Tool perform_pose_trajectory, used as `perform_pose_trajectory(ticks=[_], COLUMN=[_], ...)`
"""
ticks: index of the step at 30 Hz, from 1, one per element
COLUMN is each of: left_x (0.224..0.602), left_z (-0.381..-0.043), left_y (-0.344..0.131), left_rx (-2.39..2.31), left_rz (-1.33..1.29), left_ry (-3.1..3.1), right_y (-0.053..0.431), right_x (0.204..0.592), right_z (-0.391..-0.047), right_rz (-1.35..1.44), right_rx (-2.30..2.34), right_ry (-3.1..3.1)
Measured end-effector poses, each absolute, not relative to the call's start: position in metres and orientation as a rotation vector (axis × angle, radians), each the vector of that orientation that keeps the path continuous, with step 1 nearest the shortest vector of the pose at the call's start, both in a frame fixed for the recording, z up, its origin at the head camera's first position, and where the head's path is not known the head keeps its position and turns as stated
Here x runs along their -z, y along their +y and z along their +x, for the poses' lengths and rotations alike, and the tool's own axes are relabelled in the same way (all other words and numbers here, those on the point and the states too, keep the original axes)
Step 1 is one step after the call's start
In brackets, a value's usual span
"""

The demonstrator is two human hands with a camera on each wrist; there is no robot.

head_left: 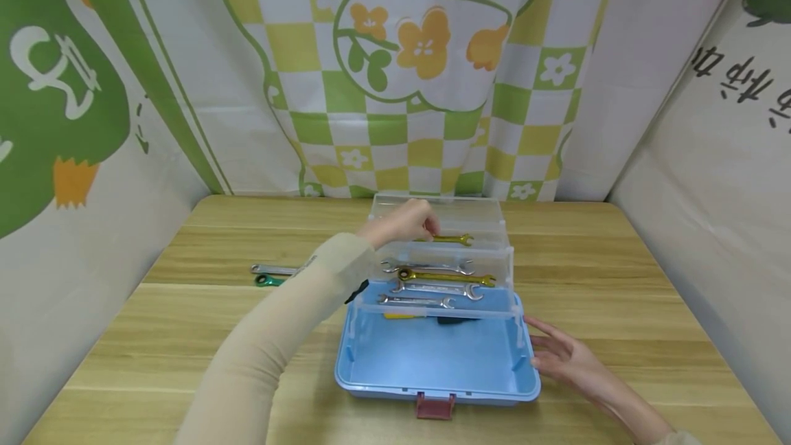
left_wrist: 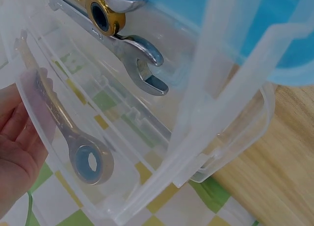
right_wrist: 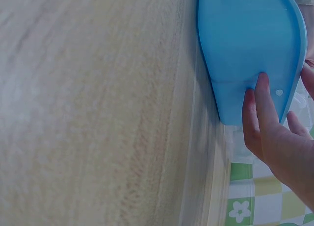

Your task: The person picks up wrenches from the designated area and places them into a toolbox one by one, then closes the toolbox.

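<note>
A blue toolbox (head_left: pixel 432 369) with a raised, clear plastic two-level tray (head_left: pixel 510 280) stands on the table. At the upper level, my left hand (head_left: pixel 408 220) pinches a gold wrench (head_left: pixel 454 240); in the left wrist view, the wrench's ring end (left_wrist: pixel 91 160) shows through the clear wall, and the fingertips are blurred by the plastic. Silver open-end wrenches (head_left: pixel 441 289) and a gold ratchet wrench (head_left: pixel 448 278) lie at the lower level. My right hand (head_left: pixel 565 361) touches the toolbox's right side, fairly straight fingers (right_wrist: pixel 267 106) against the outer wall and thumb near the rim.
Left of the toolbox, a silver wrench (head_left: pixel 272 269) and a green ratchet wrench (head_left: pixel 267 281) lie partly behind my left sleeve. Yellow and black pieces (head_left: pixel 457 320) show under the tray. A reddish latch (head_left: pixel 435 406) hangs at the front. A patterned curtain (head_left: pixel 408 143) backs the table.
</note>
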State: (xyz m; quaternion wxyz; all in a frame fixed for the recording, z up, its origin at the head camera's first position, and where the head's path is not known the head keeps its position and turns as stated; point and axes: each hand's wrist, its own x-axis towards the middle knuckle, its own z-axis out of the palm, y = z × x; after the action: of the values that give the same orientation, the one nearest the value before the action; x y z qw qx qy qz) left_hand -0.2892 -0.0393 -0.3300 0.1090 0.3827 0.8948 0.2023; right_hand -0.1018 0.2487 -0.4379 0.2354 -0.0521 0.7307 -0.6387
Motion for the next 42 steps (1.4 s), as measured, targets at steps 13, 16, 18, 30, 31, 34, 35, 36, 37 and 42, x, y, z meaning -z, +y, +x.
perform_pose_trajectory(ticks=[13,16,18,30,31,34,35,36,37,42], left_x=[0.331,0.332,0.333,0.333,0.333,0.332,0.331,0.330,0.330,0.325], left_z=[-0.290,-0.290,-0.289,-0.287,-0.287,-0.287,-0.287,-0.287,-0.287,-0.284], left_y=[-0.033,-0.032,-0.031,-0.030,-0.030,-0.032,-0.033,-0.034,-0.035,-0.045], left_rx=[-0.524,-0.521,-0.526,-0.538,-0.534,-0.557,-0.565,-0.575,-0.582,-0.655], left_rz=[1.150,1.133,1.117,1.068,1.075,1.080,1.088,1.099,1.109,1.142], left_ry=[2.680,2.690,2.694,2.710,2.709,2.697,2.696,2.696,2.699,2.691], right_y=[0.249,0.249,0.249,0.251,0.251,0.251,0.251,0.251,0.251,0.250], right_x=[0.438,0.438,0.438,0.437,0.437,0.437,0.436,0.436,0.436,0.435], right_z=[-0.102,-0.102,-0.102,-0.101,-0.101,-0.101,-0.101,-0.101,-0.100,-0.100], right_rz=[-0.111,-0.122,-0.136,-0.193,-0.187,-0.193,-0.198,-0.195,-0.191,-0.183], right_rx=[1.738,1.731,1.731,1.761,1.761,1.762,1.762,1.760,1.760,1.761], right_ry=[2.010,2.013,2.015,1.970,1.968,1.965,1.966,1.967,1.968,1.966])
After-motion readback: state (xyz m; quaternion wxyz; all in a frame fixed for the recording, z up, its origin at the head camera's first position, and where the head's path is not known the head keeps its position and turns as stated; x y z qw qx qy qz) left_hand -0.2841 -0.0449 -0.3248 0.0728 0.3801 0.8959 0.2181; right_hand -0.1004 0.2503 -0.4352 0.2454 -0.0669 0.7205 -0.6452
